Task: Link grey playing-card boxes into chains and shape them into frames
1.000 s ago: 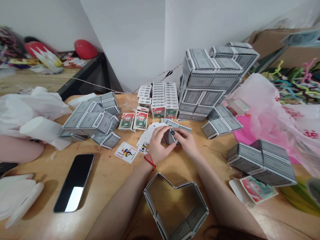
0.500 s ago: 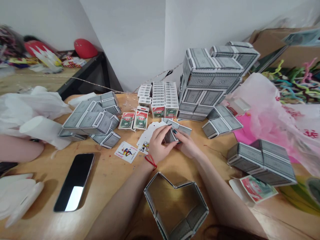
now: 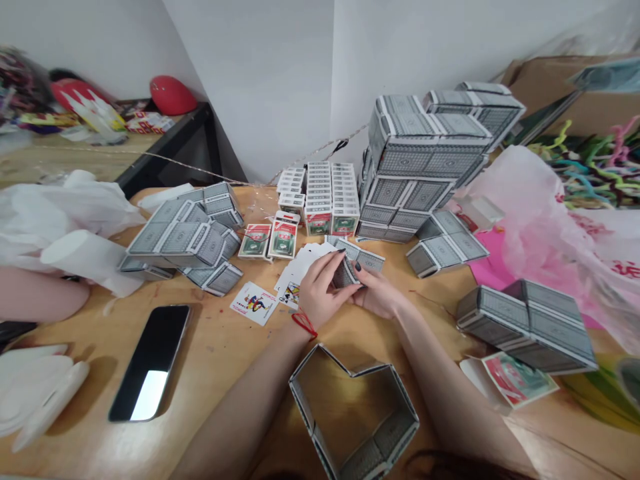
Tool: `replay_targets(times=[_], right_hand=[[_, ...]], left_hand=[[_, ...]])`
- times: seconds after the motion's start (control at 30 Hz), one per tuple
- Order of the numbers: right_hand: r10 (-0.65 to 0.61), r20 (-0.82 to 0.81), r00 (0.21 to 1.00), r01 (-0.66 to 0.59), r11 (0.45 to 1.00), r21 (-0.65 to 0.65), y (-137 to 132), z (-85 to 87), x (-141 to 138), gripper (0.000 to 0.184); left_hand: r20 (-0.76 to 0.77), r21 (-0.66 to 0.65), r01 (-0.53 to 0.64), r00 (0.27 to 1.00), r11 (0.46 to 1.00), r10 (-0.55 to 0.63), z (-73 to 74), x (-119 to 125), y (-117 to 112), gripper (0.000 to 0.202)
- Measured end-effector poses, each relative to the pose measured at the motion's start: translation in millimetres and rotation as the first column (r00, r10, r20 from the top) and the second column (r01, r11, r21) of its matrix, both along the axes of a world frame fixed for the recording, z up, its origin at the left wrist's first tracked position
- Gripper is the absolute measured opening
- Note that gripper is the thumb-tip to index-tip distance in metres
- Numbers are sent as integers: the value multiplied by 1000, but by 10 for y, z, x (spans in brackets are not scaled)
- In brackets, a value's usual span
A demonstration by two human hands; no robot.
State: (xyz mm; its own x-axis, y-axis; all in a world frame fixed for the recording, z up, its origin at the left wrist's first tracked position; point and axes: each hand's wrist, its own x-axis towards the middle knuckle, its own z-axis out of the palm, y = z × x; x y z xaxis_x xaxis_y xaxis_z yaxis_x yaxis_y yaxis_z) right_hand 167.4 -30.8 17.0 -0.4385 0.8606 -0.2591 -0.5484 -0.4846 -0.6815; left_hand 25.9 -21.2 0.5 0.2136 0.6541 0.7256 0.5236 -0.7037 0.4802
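Note:
Between my two hands is a playing card (image 3: 345, 274) with a grey patterned back; whether it is one card or several I cannot tell. My left hand (image 3: 321, 288), a red string at its wrist, grips it from the left with curled fingers. My right hand (image 3: 376, 293) holds its right side, thumb on top. Just beyond lie grey-backed cards (image 3: 369, 256), partly hidden by my fingers. White-faced cards (image 3: 300, 265) fan out left of my left hand, near a joker (image 3: 254, 303). A heart-shaped frame of folded cards (image 3: 394, 437) stands between my forearms.
Card-box stacks (image 3: 319, 190) stand at the back, beside a tall block structure of cards (image 3: 405, 160). More card blocks (image 3: 185, 233) sit left, others (image 3: 530, 327) right. A phone (image 3: 150, 363) lies at the left. Plastic bags (image 3: 530, 193) edge the table.
My right thumb has lifted and shifted slightly right along the card, and its fingers have moved lower. My left hand stays nearly in place. The whole view has shifted a little.

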Motion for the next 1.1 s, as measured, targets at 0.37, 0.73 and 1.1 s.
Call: replay_targets(times=[0.37,0.73,1.1], right_hand=[[-92,15,996,91,994,58,54,-94,-7,22],[-110,24,994,110,994,17,60,-100,-13,25],[-117,17,993,117,993,32,61,-66,-18,23]], left_hand=[[-44,-22,24,999,999,-25,-13,-4,23,52],[-27,-100,124,992,987,-127,2,-8,19,60],[-83,-104,111,989,988,-120,-31,-23,42,57]])
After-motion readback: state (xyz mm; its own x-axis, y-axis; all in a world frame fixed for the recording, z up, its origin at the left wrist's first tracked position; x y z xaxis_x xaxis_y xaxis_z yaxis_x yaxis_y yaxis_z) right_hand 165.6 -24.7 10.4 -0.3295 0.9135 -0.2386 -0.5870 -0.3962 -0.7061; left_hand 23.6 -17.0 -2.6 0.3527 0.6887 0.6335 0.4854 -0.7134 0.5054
